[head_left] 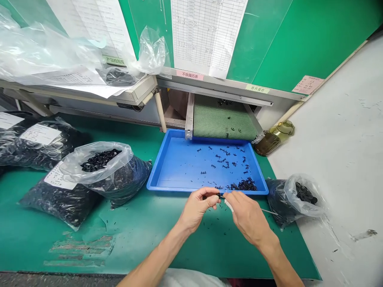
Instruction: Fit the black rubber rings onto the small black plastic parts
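- Left hand (194, 209): thumb and fingers pinching a small black part (218, 195), at the near rim of the tray.
- Right hand (247, 217): fingers closed around a thin stick (269, 211), its rear end jutting out past the hand; front end close to the black part. Contact between the two: cannot tell.
- Blue tray (176, 169) just beyond both hands; loose black pieces (247, 184) heaped in its near right corner, others scattered.
- Conveyor belt (221, 119) ends over the tray's far side, a few black pieces on it.
- Open bag (128, 177) of black pieces left of tray; smaller bag (278, 199) right of it.
- Bottle (277, 135) beside conveyor, right.
- All bags on green table (143, 243).
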`<state>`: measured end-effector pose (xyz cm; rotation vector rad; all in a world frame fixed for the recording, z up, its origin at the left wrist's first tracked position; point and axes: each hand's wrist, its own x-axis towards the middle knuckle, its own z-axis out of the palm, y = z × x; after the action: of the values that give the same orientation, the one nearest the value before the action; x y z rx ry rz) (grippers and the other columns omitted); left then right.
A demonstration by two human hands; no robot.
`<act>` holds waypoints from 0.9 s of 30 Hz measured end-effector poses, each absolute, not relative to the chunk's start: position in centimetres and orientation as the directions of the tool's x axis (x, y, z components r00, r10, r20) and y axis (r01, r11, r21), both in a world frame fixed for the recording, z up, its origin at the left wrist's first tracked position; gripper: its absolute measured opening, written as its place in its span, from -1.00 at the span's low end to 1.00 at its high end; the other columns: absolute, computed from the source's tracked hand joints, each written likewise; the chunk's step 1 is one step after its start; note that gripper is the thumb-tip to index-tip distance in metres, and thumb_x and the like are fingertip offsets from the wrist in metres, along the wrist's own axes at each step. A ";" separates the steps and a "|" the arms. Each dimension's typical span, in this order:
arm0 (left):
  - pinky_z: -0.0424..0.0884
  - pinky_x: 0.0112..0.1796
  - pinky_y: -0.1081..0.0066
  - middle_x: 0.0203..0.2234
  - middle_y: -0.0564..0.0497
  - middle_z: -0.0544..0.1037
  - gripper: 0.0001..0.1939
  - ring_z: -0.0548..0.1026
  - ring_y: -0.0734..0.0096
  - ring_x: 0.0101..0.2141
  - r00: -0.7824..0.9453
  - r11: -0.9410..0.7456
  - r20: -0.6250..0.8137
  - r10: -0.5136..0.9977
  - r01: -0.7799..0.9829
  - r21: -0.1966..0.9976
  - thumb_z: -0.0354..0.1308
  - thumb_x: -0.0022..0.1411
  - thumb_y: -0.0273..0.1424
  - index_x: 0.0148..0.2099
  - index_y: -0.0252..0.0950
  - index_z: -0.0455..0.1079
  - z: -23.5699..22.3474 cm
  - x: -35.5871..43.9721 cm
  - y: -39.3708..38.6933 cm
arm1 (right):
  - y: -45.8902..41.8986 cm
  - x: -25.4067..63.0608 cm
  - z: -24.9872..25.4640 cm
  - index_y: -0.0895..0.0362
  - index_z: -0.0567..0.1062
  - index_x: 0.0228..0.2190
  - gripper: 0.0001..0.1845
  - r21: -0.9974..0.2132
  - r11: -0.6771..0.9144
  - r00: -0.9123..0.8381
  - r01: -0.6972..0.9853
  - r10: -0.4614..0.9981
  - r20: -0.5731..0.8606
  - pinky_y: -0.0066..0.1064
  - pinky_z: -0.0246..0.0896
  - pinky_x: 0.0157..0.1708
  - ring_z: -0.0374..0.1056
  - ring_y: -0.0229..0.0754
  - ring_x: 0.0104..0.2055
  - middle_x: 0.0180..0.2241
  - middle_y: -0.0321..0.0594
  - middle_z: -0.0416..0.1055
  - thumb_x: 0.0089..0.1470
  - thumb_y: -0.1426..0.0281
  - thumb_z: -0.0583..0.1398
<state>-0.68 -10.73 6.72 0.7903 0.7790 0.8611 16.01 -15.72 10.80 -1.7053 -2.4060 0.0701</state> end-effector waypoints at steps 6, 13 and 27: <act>0.33 -0.38 0.54 -0.40 -0.01 0.55 -0.74 0.48 0.51 -0.39 0.516 0.567 -0.304 0.801 -0.492 0.661 0.34 0.02 -0.44 -0.19 -0.32 0.44 6.7 -0.9 -10.5 | -15.6 16.3 10.2 0.10 0.31 -0.12 -0.56 -0.275 0.343 -0.308 0.898 0.938 0.160 -0.33 0.23 -0.29 0.31 -0.13 -0.24 -0.27 -0.17 0.40 0.00 0.68 -0.05; 0.34 -0.45 0.62 -0.40 -0.02 0.51 -0.80 0.47 0.57 -0.40 0.534 0.616 -0.329 0.778 -0.550 0.564 0.33 0.01 -0.49 -0.26 -0.39 0.46 6.2 -0.8 -10.0 | -15.6 16.0 9.5 0.09 0.32 -0.13 -0.66 -0.372 0.302 -0.266 0.877 0.953 0.148 -0.34 0.21 -0.29 0.32 -0.15 -0.23 -0.25 -0.18 0.41 0.10 0.61 -0.05; 0.42 -0.27 0.55 -0.39 -0.02 0.56 -0.73 0.51 0.52 -0.37 0.480 0.630 -0.417 0.772 -0.492 0.601 0.37 -0.03 -0.46 -0.22 -0.40 0.49 5.6 -0.2 -10.3 | -15.4 16.2 9.4 0.12 0.35 -0.17 -0.60 -0.301 0.298 -0.260 0.906 0.952 0.163 -0.38 0.15 -0.35 0.30 -0.16 -0.29 -0.34 -0.20 0.39 0.00 0.67 -0.05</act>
<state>-0.24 -10.31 5.63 0.4339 0.7241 0.8006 16.15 -15.44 9.36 -1.6816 -2.2608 0.2095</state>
